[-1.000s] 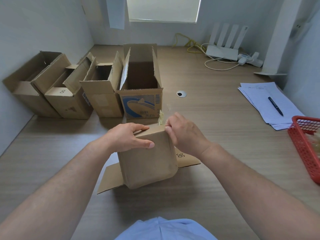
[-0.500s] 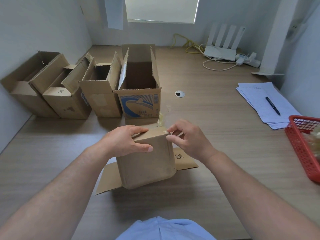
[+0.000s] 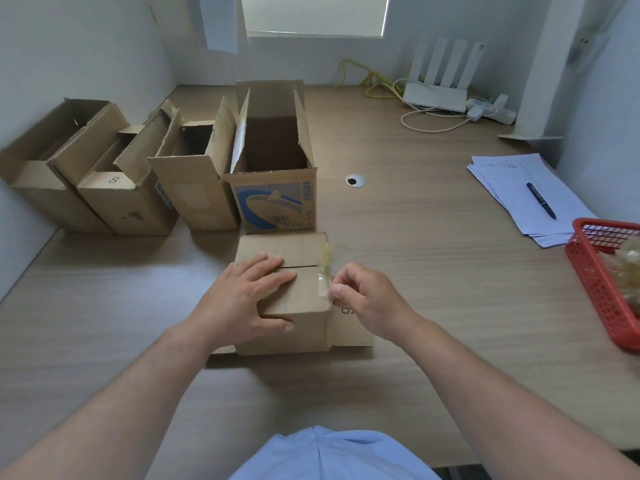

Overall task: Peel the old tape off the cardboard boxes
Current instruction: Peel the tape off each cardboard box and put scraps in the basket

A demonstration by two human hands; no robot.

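1. A light blue shirt [image 3: 329, 455] is showing at the near edge, with both bare forearms reaching out over the tabletop [image 3: 433, 258].
2. The left hand [image 3: 249, 299] is pressing down on the closed cardboard box [image 3: 304, 336]. Its fingers are lying flat across the top seam and its thumb is resting against the near face.
3. The right hand [image 3: 367, 299] is sitting just beside the box's right edge, well apart from the left. Its thumb and fingertips are pinching the near end of the old tape [image 3: 325, 271].
4. That tape (clear, yellowish) is running along the top's right edge, its far end standing up crumpled at the far right corner.
5. A flap [image 3: 353, 329] is lying flat on the tabletop, right of the box.
6. At the right, a red basket [image 3: 602, 289] is holding crumpled clear scraps [image 3: 628, 265].
7. Farther off, four open boxes [image 3: 194, 188] are standing in a row at the left.
8. A pen [image 3: 541, 200] is lying on papers [image 3: 505, 174] at the right.
9. A white router [image 3: 436, 95] is sitting by the far wall.
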